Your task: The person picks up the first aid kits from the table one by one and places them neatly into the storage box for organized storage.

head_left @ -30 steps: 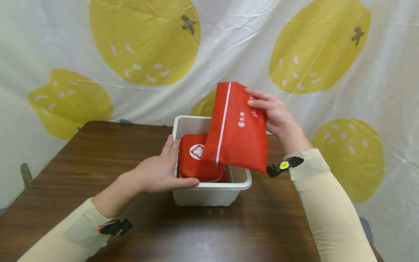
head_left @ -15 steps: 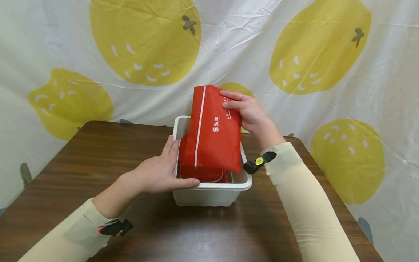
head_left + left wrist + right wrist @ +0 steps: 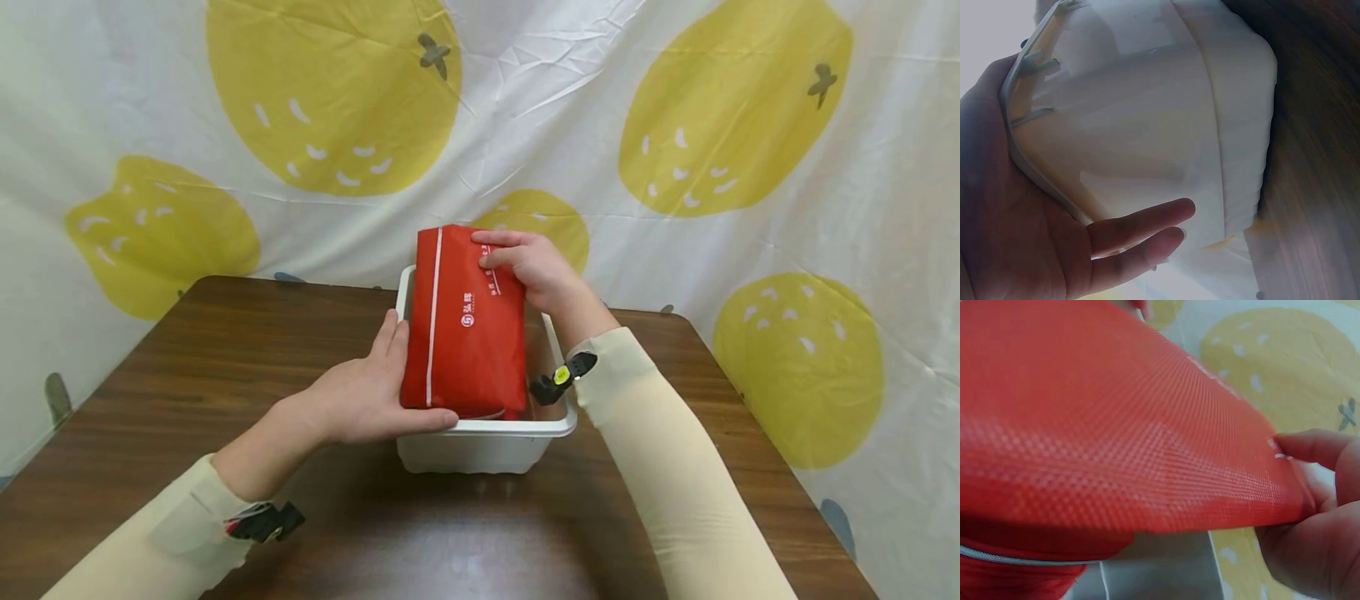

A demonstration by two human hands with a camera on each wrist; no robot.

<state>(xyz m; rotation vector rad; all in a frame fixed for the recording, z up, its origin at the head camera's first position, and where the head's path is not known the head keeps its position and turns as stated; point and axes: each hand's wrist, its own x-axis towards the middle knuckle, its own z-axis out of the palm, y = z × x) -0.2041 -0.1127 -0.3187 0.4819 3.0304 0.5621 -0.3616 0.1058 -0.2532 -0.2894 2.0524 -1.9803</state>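
My right hand (image 3: 542, 267) pinches the far right edge of a red pouch (image 3: 480, 350) with white lettering and a white stripe. The pouch tilts over a white plastic bin (image 3: 480, 450), its near end down inside by the front rim. Beneath it, a red zippered case (image 3: 1035, 544) shows its silvery zip in the right wrist view, with more red fabric (image 3: 1016, 578) below. My left hand (image 3: 356, 396) rests on the bin's near left corner, thumb laid along the front rim. In the left wrist view, its straight fingers (image 3: 1147, 222) lie by the bin's outer wall.
The bin stands on a dark brown wooden table (image 3: 247, 367). Behind the table hangs a white cloth (image 3: 525, 100) printed with yellow lemons. Black straps with small devices (image 3: 562, 377) circle both sleeved wrists.
My right hand has carried the pouch leftward and down, from the bin's right side to over the case, which it now covers. The left hand and bin have stayed in place.
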